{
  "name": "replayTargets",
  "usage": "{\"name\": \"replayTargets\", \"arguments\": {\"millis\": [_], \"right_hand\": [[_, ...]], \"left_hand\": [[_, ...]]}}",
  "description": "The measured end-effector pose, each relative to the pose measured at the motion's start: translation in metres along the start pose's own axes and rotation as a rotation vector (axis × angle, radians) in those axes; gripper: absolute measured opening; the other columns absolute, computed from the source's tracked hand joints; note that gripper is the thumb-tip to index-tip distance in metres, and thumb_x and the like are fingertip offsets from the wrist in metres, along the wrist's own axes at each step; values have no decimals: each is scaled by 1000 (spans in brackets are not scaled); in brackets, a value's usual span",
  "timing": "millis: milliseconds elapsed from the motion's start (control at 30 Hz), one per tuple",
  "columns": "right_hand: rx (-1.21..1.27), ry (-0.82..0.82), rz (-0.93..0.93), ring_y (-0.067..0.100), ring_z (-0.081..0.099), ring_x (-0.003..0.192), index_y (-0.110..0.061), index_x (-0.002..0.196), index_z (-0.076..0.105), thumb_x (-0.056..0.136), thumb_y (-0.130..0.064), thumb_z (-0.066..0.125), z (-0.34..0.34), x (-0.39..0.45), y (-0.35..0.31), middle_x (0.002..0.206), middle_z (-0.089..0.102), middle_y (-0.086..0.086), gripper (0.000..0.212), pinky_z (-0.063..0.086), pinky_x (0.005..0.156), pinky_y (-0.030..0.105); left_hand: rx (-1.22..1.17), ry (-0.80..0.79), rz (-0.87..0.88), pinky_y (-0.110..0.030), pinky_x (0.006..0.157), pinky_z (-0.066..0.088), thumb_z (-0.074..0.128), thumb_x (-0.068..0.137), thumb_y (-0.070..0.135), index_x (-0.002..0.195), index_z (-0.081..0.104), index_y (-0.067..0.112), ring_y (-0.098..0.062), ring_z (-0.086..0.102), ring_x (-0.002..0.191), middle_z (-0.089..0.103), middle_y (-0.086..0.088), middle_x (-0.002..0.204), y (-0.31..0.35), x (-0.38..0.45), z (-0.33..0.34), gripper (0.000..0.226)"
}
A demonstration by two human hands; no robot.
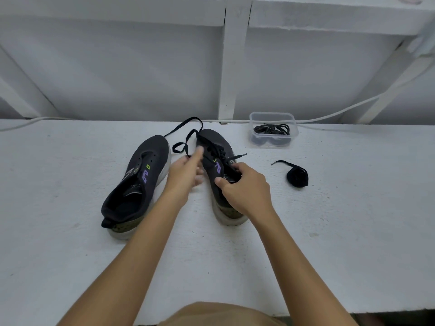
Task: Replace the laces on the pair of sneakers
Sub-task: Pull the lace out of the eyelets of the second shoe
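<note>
White table [70, 255]: my right hand [244, 187] grips the right dark knit sneaker's [219, 170] collar; left hand [186, 172] w/ blurred fingers pinches its black flat lace [188, 130].

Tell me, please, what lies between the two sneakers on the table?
In the head view, the left hand and a loop of black lace lie between the left sneaker and the right sneaker.

Both sneakers [141, 175] are black with purple and lime marks, olive heels and white soles. The laces [186, 137] are black, the table [70, 255] white.
</note>
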State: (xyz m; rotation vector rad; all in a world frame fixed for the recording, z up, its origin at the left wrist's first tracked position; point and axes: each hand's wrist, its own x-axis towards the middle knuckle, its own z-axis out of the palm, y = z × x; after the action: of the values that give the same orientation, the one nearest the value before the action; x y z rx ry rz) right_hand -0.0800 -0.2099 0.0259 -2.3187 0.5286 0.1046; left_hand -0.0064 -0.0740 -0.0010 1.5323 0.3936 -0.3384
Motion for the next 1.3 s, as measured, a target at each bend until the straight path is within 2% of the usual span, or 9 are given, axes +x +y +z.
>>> {"name": "replayTargets", "arguments": {"millis": [100, 300, 467, 633, 767, 900, 1000, 1167, 1300], "right_hand": [[-3, 7, -3, 18, 60, 115, -32, 132, 58, 86, -52, 68, 0, 0, 0, 123, 66, -8, 52, 46, 92, 32], [9, 16, -2, 17, 59, 115, -32, 133, 59, 85, -53, 69, -1, -1, -1, 125, 65, -8, 53, 47, 94, 33], [41, 8, 21, 17, 60, 113, -32, 134, 58, 84, -55, 70, -2, -2, -1, 125, 65, -8, 56, 49, 93, 33], [28, 12, 20, 17, 60, 113, -32, 134, 58, 84, -54, 69, -2, -3, -3, 125, 66, -8, 56, 47, 89, 31], [24, 8, 16, 18, 60, 113, -32, 134, 58, 86, -52, 69, -1, -3, -2, 124, 66, -7, 53, 46, 91, 32], [10, 20, 1, 18, 61, 112, -31, 131, 59, 86, -51, 68, 0, -3, -2, 122, 67, -7, 50, 48, 94, 35], [12, 14, -12, 17, 60, 111, -30, 130, 59, 88, -53, 66, -1, -4, -2, 120, 67, -7, 49, 47, 93, 34], [95, -37, 7, 13, 59, 95, -27, 118, 64, 97, -49, 55, -11, 0, -4, 96, 64, -12, 32, 43, 80, 29], [7, -84, -45, 18, 62, 101, -33, 124, 63, 91, -33, 64, -26, 13, -7, 111, 68, -4, 33, 49, 85, 31]], "left_hand": [[138, -156, 79, -34, 77, 55, 76, 86, 41, 95, 76, 21, -13, 63, 82, 72, 1, 89, -10, -3, -1, 22], [221, -82, 222, -31, 82, 53, 68, 94, 29, 90, 72, 24, -9, 64, 86, 70, 11, 87, -4, 1, 2, 8], [-245, 152, 111, -28, 77, 58, 52, 104, 21, 104, 59, 17, -8, 63, 89, 61, 3, 99, 1, 5, 4, 9], [-321, 249, 132, -25, 70, 56, 47, 106, 22, 104, 52, 16, -7, 61, 82, 52, 3, 98, -5, 7, 3, 9], [-232, 58, 82, -27, 65, 50, 51, 104, 30, 98, 58, 18, -10, 58, 77, 59, 3, 94, -6, 3, 5, 15], [92, -196, 148, -35, 74, 50, 67, 92, 45, 92, 73, 20, -15, 59, 82, 66, 0, 88, -10, 0, 0, 26], [235, -173, 253, -46, 85, 56, 69, 92, 38, 84, 73, 19, -18, 64, 80, 71, -7, 85, -10, -1, 1, 21], [240, -123, 211, -51, 89, 58, 56, 101, 31, 92, 63, 6, -28, 72, 90, 75, -8, 93, -9, 0, 2, 27], [249, -144, 209, -55, 90, 55, 55, 102, 32, 92, 60, 3, -27, 69, 83, 73, -13, 94, -5, -2, 3, 30]]}}
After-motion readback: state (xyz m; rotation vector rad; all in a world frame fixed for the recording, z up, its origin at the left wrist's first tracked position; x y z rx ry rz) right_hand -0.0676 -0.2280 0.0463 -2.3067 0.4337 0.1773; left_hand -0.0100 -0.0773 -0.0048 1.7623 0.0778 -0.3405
